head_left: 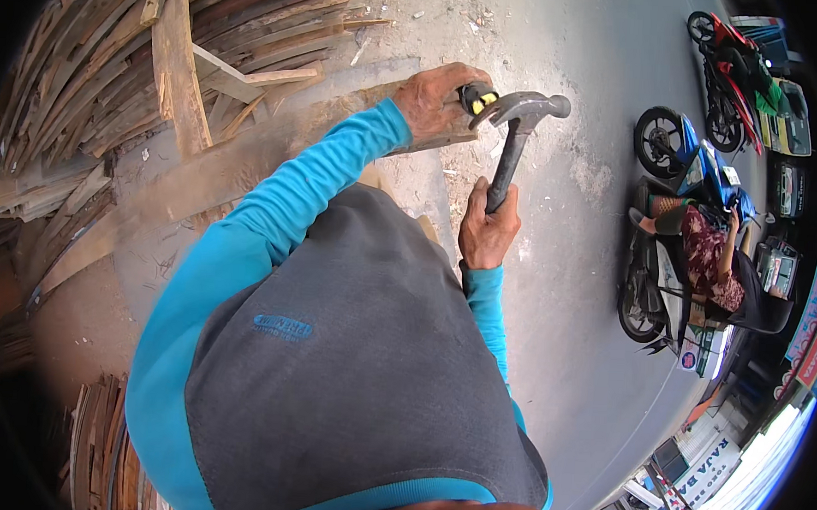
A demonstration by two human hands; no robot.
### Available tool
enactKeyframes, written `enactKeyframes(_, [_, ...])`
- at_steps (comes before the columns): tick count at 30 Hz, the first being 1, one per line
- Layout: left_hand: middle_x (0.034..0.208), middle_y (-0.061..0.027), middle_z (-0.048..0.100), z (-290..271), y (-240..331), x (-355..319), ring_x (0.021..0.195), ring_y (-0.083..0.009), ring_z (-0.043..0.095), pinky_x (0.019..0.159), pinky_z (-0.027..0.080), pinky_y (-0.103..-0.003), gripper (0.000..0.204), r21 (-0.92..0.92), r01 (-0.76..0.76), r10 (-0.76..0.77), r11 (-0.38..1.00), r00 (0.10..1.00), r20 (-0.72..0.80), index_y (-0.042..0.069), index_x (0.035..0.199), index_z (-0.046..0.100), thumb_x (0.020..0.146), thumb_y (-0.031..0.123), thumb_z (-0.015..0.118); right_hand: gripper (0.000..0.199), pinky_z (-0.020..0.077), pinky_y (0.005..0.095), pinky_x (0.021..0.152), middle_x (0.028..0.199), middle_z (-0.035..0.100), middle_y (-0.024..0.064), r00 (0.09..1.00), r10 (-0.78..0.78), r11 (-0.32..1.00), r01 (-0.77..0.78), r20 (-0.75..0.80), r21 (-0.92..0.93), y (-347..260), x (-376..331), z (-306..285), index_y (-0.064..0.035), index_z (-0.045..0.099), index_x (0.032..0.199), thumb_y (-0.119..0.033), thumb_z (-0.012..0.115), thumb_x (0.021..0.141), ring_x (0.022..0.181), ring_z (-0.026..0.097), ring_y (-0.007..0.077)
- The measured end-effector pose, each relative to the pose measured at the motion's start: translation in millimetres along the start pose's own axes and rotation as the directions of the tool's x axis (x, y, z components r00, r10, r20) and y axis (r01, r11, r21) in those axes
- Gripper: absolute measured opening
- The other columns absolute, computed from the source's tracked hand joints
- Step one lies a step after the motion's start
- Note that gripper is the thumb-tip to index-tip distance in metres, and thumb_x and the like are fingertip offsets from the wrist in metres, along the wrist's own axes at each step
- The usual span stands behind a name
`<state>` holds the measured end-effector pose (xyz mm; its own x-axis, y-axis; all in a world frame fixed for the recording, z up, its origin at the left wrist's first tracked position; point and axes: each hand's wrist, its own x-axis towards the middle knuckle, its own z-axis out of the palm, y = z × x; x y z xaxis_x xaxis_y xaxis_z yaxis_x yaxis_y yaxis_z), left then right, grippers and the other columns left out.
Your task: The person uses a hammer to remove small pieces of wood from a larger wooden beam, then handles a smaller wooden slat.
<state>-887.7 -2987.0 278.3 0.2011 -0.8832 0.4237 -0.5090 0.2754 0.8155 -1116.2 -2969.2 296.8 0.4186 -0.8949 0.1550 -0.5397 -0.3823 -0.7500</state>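
Note:
My right hand is wrapped round the dark handle of a claw hammer. Its metal head is raised, with the claw close against a short black-and-yellow handle; whether the two touch I cannot tell. That handle sticks out of my closed left hand, and the rest of the tool is hidden by the fingers. Beneath my left hand runs a long worn wooden plank, its right end just past my wrist.
Stacked old boards fill the upper left, with more boards at the lower left. A loose plank leans across the stack. On the road at right are a rider on a motorbike, a blue motorbike and a red motorbike.

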Motion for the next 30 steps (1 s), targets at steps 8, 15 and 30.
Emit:
enactKeyframes(8, [0.104,-0.0087,0.067,14.2,18.7,8.3,0.09,-0.0249,0.068,0.076,0.055,-0.035,0.042,-0.041,-0.04,0.03,0.998,0.974,-0.224,0.008,0.107,0.06,0.073,0.013,0.085,0.04,0.044,0.0261,0.058,0.068,0.048,-0.0014,0.992,0.013,0.955,0.025,-0.126,0.294,-64.4,98.4,7.2,-0.0046,0.052,0.086,-0.027,0.085,0.081,0.062,0.046,0.0089])
enactKeyframes(15, [0.079,-0.0031,0.06,24.8,-1.2,11.5,0.075,-0.025,0.061,0.073,0.046,-0.038,0.019,-0.051,-0.165,0.157,0.985,0.979,-0.133,0.012,0.086,0.057,0.079,0.011,0.075,0.043,0.0437,0.0256,0.056,0.072,0.05,-0.0007,0.975,0.214,0.917,-0.222,0.062,0.331,-62.0,104.7,15.4,-0.0038,0.053,0.086,-0.029,0.087,0.078,0.065,0.049,0.0085])
enactKeyframes(30, [0.079,-0.002,0.057,31.0,0.8,1.9,0.072,-0.019,0.058,0.068,0.039,-0.034,0.015,0.177,-0.268,0.255,0.947,0.963,0.09,0.013,0.082,0.056,0.079,0.015,0.071,0.039,0.0455,0.0299,0.066,0.088,0.059,0.0065,0.987,0.127,0.758,-0.03,-0.103,0.651,11.2,65.9,48.6,-0.0014,0.058,0.094,-0.032,0.079,0.082,0.074,0.054,0.0124])
